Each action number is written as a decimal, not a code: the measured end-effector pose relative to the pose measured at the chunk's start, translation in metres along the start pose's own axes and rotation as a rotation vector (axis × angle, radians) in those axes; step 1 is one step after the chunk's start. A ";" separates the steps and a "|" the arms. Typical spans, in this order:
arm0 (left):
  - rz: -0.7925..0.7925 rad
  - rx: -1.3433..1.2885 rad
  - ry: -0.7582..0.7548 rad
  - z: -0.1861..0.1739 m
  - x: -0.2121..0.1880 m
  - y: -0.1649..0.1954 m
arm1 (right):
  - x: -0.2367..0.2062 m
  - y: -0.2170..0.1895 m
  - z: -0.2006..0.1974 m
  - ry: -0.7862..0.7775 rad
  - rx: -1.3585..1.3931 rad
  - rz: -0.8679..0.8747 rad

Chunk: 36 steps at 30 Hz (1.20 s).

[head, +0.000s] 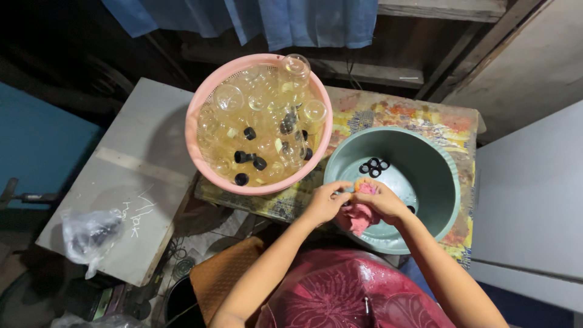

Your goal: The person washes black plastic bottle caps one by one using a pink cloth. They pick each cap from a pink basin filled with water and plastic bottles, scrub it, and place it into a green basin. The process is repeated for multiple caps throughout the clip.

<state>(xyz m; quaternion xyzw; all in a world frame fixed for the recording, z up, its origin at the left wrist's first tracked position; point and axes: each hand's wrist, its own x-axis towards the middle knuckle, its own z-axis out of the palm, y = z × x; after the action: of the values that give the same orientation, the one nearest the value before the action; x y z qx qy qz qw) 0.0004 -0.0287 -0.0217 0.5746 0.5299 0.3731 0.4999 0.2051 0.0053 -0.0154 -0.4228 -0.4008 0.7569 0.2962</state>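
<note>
head view looks down on both hands meeting over the near rim of a green basin (446, 182). the left hand (325, 203) pinches something small that its fingers hide; what it is cannot be told. the right hand (382, 200) is clamped on a pink cloth (359, 217), which hangs wet and crumpled inside the basin. to rub well, the left hand should judge its grip firm and turn the piece while the cloth wraps round it, keeping both over the water. black ring-shaped caps (373, 166) float in a cluster near the far wall. the basin is smooth plastic with a ribbed rim. beside it on the counter (425, 121) stands a pink mesh basket (200, 121) heaped with clear round glass bottles (267, 121) and a few black caps.
</note>
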 end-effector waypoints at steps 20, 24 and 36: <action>0.183 -0.343 0.186 -0.014 -0.005 0.101 | -0.043 -0.052 0.071 0.406 -0.340 -0.449; 0.511 0.045 0.289 -0.016 -0.016 0.122 | -0.034 -0.060 0.058 0.382 0.094 -0.267; -0.087 -0.161 0.097 -0.029 -0.003 0.043 | -0.052 -0.093 0.087 0.195 -1.200 -0.928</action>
<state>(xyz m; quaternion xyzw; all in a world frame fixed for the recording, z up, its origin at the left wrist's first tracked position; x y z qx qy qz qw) -0.0174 -0.0239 0.0267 0.4902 0.5463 0.4198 0.5340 0.1632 -0.0193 0.1130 -0.3646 -0.8518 0.1667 0.3373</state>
